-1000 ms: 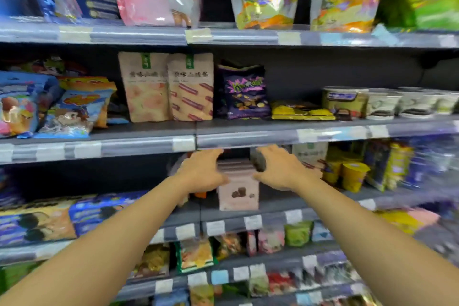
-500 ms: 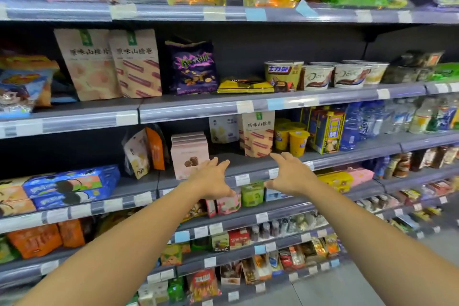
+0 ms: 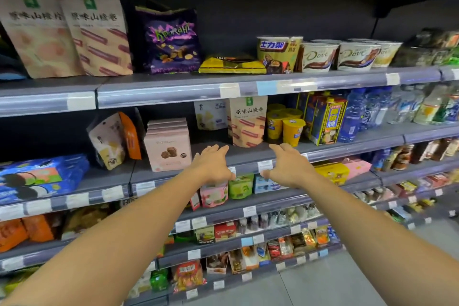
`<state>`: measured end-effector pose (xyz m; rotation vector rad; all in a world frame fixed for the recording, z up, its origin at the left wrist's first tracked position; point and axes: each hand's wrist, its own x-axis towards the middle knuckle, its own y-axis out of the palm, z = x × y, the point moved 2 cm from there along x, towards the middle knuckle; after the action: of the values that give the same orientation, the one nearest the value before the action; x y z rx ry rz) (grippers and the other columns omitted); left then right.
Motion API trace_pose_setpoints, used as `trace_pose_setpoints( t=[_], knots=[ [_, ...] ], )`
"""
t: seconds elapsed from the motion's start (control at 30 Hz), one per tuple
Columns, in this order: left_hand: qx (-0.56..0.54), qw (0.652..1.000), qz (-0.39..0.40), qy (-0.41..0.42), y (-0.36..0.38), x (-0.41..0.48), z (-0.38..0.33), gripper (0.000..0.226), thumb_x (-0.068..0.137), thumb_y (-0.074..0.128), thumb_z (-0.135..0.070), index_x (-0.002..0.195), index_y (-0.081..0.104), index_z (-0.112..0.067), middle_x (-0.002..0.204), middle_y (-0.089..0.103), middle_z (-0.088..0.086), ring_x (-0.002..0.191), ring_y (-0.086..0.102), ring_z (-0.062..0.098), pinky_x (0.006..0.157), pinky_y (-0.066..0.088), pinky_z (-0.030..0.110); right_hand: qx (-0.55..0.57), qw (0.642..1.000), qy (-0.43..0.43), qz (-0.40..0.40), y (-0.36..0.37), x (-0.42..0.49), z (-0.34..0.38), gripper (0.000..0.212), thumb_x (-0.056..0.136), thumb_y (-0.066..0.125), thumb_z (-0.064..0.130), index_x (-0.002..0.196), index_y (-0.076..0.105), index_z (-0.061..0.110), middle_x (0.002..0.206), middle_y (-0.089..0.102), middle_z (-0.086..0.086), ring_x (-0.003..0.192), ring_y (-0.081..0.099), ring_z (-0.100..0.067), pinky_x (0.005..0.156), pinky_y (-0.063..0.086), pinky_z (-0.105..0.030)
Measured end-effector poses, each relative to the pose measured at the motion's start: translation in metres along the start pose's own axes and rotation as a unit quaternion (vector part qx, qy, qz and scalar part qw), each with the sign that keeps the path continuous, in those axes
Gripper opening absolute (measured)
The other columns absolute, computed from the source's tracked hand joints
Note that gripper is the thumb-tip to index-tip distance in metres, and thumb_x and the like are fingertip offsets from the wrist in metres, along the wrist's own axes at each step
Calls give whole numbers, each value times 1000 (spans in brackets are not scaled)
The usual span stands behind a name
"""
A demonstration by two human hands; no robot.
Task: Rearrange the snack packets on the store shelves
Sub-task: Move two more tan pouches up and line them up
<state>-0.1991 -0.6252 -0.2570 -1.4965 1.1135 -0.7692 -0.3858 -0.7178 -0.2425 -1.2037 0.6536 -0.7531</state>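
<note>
A beige snack pouch with red stripes [image 3: 248, 123] stands upright on the middle shelf [image 3: 347, 148], just beyond my hands. My left hand [image 3: 212, 165] hovers at the shelf's front edge, empty, fingers spread, a little to the pouch's lower left. My right hand [image 3: 289, 166] is empty too, fingers apart, to its lower right. A stack of pink boxes [image 3: 168, 145] stands left of my left hand. Two larger beige pouches [image 3: 67, 32] and a purple bag [image 3: 172, 40] stand on the shelf above.
Yellow cups [image 3: 285, 125], blue-yellow cartons [image 3: 325, 119] and water bottles [image 3: 367, 109] crowd the shelf right of the pouch. A white pouch [image 3: 210, 114] stands behind it. Chocolate tubs [image 3: 320, 56] line the upper shelf. Lower shelves hold several small packets.
My hands let go of the pink boxes, which now stand on the shelf, and moved right with fingers spread. The view shifted right and closer to the striped pouch.
</note>
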Motion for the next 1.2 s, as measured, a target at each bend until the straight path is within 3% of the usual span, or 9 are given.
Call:
trace_pose_setpoints(
  t=[0.2, 0.33, 0.43, 0.53, 0.67, 0.77, 0.87, 1.0, 1.2],
  knots=[
    [29, 1000, -4, -6, 18, 57, -1, 91, 80, 61, -50, 153, 15, -20, 159, 20, 9, 148, 13, 30, 116, 20, 53, -77, 997, -18, 3, 6, 50, -16, 90, 82, 58, 60, 153, 16, 23, 156, 22, -10, 141, 28, -33, 110, 33, -46],
    [42, 999, 13, -9, 26, 81, -6, 91, 80, 61, -50, 153, 15, -20, 159, 20, 10, 147, 15, 31, 116, 21, 53, -68, 997, -21, 8, 12, 71, -29, 89, 82, 58, 60, 152, 18, 22, 154, 26, -11, 140, 29, -32, 109, 32, -46],
    [6, 999, 27, -24, 29, 106, -8, 94, 80, 64, -49, 153, 14, -20, 160, 18, 9, 147, 15, 31, 116, 22, 51, -42, 999, -14, 21, 18, 87, -38, 90, 82, 58, 59, 153, 17, 23, 157, 22, -9, 141, 26, -32, 110, 31, -46],
    [-111, 993, 12, -43, 30, 132, -10, 93, 76, 72, -45, 151, 23, -18, 156, 31, 9, 141, 32, 29, 111, 34, 42, -25, 999, -14, 28, 27, 103, -49, 90, 82, 58, 59, 153, 17, 23, 158, 20, -7, 143, 25, -31, 110, 33, -45],
    [-364, 922, -62, -119, 31, 176, -9, 96, 69, 83, -35, 147, 31, -12, 144, 48, 8, 130, 47, 24, 99, 39, 29, -16, 999, -24, 35, 38, 135, -62, 90, 82, 60, 57, 153, 17, 23, 157, 22, -7, 142, 27, -30, 109, 33, -44],
    [-451, 867, -124, -173, 40, 213, -7, 87, 74, 81, -29, 144, 32, -10, 142, 49, 9, 127, 49, 24, 98, 42, 29, 0, 999, -41, 26, 43, 161, -69, 89, 82, 61, 56, 153, 18, 23, 155, 24, -6, 140, 29, -30, 108, 33, -44],
    [-526, 805, -178, -209, 49, 249, -2, 66, 78, 77, -22, 135, 46, -7, 137, 55, 9, 123, 54, 23, 88, 43, 26, 35, 998, -52, 18, 47, 185, -77, 86, 83, 63, 53, 152, 20, 22, 154, 25, -6, 137, 33, -31, 106, 38, -45],
    [-564, 774, -207, -197, 62, 284, 2, 43, 77, 77, -9, 118, 63, -10, 119, 68, 5, 105, 64, 17, 78, 47, 23, 117, 993, -36, 7, 56, 212, -89, 77, 86, 66, 41, 149, 27, 21, 149, 31, -6, 129, 43, -32, 102, 42, -48],
    [-581, 751, -246, -195, 75, 308, 6, 24, 77, 71, 1, 95, 63, -14, 89, 66, -6, 80, 61, 5, 57, 47, 8, 241, 970, 28, -23, 70, 243, -110, 57, 84, 70, 26, 136, 48, 15, 133, 49, -12, 117, 53, -30, 94, 49, -42]
  ],
)
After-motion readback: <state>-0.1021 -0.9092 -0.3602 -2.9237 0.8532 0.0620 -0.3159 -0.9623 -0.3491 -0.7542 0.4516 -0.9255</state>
